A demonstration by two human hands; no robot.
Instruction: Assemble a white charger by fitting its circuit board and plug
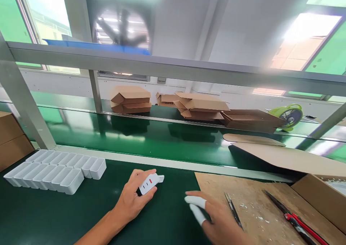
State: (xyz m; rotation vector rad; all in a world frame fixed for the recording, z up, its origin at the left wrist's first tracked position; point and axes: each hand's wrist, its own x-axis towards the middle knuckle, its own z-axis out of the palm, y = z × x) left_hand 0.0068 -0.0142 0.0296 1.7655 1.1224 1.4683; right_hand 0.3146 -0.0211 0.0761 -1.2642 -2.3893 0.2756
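Note:
My left hand (133, 196) is closed round a small white USB charger (149, 183) above the dark green tabletop (164, 216). Its face shows two dark slots and a red port, and a pale piece juts from its right end. To the right, my right hand (212, 214) is slightly blurred, its fingers apart with nothing between them. Two of those fingers wear white finger cots. Beside this hand, tweezers (234, 210) lie on a worn cardboard sheet (251, 198). White trays (47, 174) stand in rows on the left, open side up.
Red-handled long-nosed pliers (293, 218) lie on the cardboard at right, near an open carton (323, 198). Behind runs a green conveyor belt (135, 137) under a metal frame. Folded cardboard boxes (131, 100) and a green fan (290, 117) stand beyond. Brown boxes (13, 140) sit far left.

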